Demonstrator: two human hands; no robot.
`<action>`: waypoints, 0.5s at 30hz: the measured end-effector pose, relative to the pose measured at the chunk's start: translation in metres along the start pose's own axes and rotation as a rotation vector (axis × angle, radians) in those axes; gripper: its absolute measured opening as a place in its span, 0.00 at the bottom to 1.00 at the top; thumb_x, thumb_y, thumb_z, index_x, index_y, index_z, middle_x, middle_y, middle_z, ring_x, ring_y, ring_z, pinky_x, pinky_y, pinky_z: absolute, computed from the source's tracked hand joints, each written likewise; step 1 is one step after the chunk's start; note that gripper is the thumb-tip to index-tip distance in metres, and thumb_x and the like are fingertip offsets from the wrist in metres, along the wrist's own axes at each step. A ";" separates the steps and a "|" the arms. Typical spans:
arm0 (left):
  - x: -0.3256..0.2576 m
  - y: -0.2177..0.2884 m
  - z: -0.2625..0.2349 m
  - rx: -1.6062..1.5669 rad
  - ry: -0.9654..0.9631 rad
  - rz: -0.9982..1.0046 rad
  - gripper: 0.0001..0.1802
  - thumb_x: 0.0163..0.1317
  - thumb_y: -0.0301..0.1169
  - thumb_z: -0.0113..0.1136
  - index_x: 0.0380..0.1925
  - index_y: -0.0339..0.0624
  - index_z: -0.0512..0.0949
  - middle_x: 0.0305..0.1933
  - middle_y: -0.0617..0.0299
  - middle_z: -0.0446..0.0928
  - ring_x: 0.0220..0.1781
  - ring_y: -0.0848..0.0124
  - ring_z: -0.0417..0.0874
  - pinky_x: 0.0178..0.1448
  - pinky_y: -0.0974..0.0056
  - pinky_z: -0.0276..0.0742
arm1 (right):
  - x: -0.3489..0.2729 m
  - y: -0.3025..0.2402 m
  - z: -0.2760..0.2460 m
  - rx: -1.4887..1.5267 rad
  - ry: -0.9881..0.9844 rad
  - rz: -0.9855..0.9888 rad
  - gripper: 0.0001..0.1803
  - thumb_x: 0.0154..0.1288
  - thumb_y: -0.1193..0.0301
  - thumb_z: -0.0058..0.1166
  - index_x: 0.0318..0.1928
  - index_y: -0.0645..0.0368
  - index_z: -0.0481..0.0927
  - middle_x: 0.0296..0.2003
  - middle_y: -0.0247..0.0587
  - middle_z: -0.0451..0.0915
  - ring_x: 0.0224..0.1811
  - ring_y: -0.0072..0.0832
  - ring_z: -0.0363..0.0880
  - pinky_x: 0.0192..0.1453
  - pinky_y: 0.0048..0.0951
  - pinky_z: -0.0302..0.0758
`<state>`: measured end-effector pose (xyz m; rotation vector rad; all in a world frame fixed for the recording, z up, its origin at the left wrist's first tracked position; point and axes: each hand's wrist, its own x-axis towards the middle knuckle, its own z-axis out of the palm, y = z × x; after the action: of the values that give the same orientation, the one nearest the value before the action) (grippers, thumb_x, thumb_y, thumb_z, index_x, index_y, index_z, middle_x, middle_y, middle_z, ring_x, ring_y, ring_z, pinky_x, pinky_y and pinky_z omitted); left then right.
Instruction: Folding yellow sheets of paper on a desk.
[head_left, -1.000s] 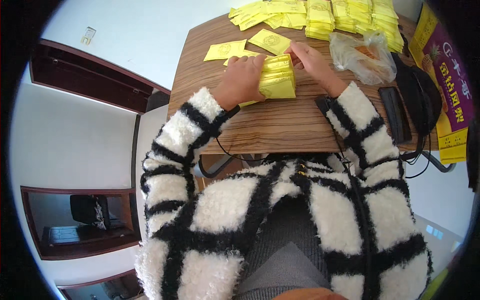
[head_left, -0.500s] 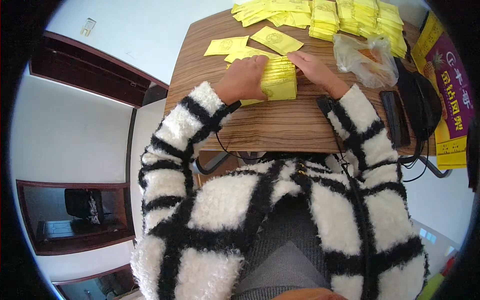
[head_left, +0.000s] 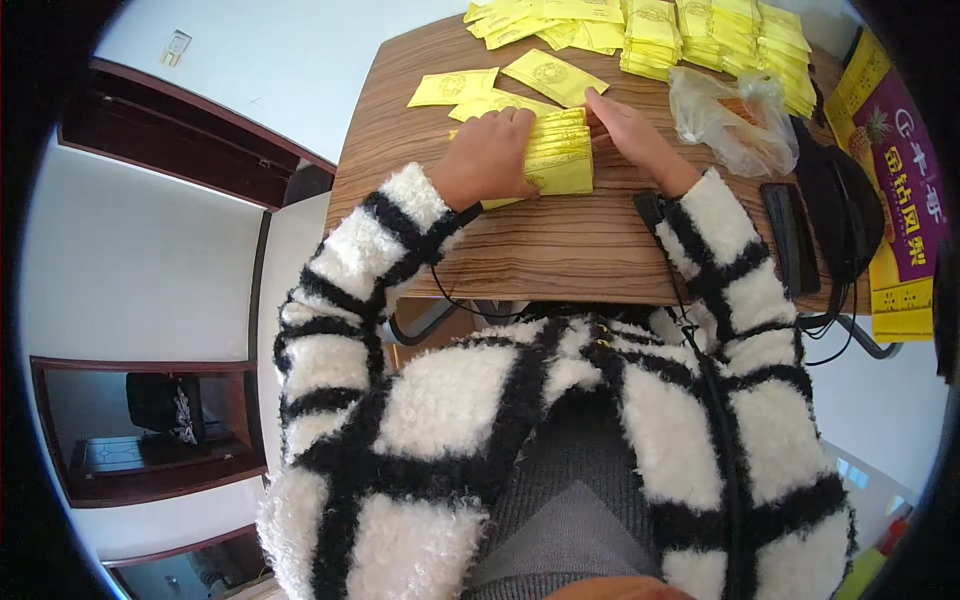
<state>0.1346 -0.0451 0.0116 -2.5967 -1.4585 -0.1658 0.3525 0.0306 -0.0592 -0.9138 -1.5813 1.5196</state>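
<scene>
A stack of flat yellow packets (head_left: 560,160) stands at the near middle of the table, their edges fanned in layers. My left hand (head_left: 488,158) is closed round the stack's left side, thumb at the near edge and fingers over the far edge. Against the right side rests my right hand (head_left: 638,143), its visible fingers stretched out and nothing in its grasp. Part of this hand's far fingers is hidden behind the stack. Just beyond the stack lie loose yellow packets, one flat at the left (head_left: 452,87) and another at an angle (head_left: 554,77).
Piles of yellow packets (head_left: 650,38) fill the table's far side. A clear plastic bag (head_left: 735,120) with something orange inside lies to the right. Beyond it are a black phone-like slab (head_left: 790,235), a black cap-like item (head_left: 845,205) with cables, and a purple-yellow box (head_left: 900,190).
My right hand has eased from the stack's far right corner to its right side, with its fingers straighter. The left hand keeps its hold; the stack looks slightly more upright.
</scene>
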 end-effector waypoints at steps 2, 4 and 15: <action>-0.002 -0.002 0.000 0.004 0.022 0.018 0.35 0.36 0.43 0.76 0.41 0.37 0.69 0.38 0.47 0.78 0.41 0.50 0.82 0.45 0.54 0.78 | -0.004 -0.007 0.002 -0.008 -0.016 0.010 0.31 0.76 0.47 0.39 0.52 0.63 0.80 0.44 0.38 0.82 0.44 0.23 0.78 0.49 0.24 0.73; -0.002 -0.005 -0.001 0.007 0.033 0.026 0.35 0.36 0.43 0.75 0.41 0.37 0.69 0.38 0.47 0.78 0.41 0.50 0.82 0.45 0.53 0.78 | -0.004 -0.008 0.003 -0.011 -0.024 0.015 0.31 0.76 0.47 0.39 0.52 0.63 0.80 0.44 0.39 0.82 0.44 0.23 0.78 0.49 0.24 0.73; 0.007 0.005 -0.020 -0.093 -0.159 -0.044 0.33 0.41 0.43 0.73 0.42 0.36 0.69 0.40 0.46 0.79 0.44 0.48 0.82 0.47 0.52 0.78 | 0.002 0.000 -0.004 -0.049 0.028 -0.085 0.28 0.77 0.51 0.38 0.51 0.66 0.79 0.45 0.37 0.81 0.48 0.23 0.76 0.54 0.24 0.70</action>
<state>0.1423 -0.0457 0.0324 -2.7082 -1.5967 -0.0341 0.3546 0.0344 -0.0591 -0.8802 -1.6231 1.4091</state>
